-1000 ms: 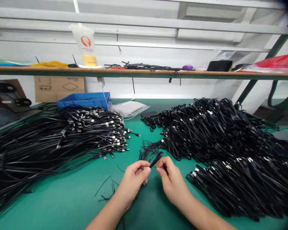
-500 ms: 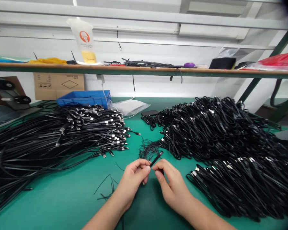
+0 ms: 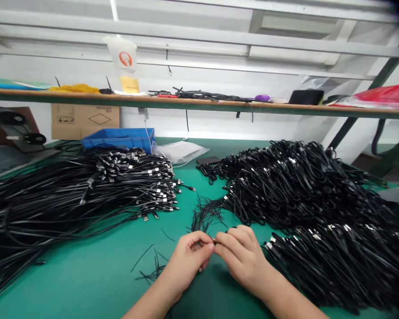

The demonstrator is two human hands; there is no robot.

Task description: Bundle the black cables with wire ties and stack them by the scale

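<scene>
My left hand [image 3: 190, 257] and my right hand [image 3: 240, 250] meet fingertip to fingertip above the green table. Between them a small dark stretch of black cable [image 3: 213, 241] shows; the rest of it is hidden by my fingers. Thumb and index finger of the left hand are pinched on it. The right hand's fingers are curled closed around the other part. Just beyond my hands lies a heap of short black ties [image 3: 208, 212]. A few more loose ties [image 3: 151, 270] are scattered left of my left wrist.
Long black USB cables [image 3: 69, 190] are piled on the left. Folded cable bundles [image 3: 286, 181] are heaped at the right, with another row [image 3: 332, 261] nearer me. A blue bin [image 3: 119, 136], plastic bag [image 3: 181, 152] and cardboard box [image 3: 84, 122] stand behind, beneath a shelf [image 3: 199, 103].
My right hand has turned over and its fingers have closed in against the left fingertips. The cable end that stuck up between my hands is now covered. The view has tilted up slightly.
</scene>
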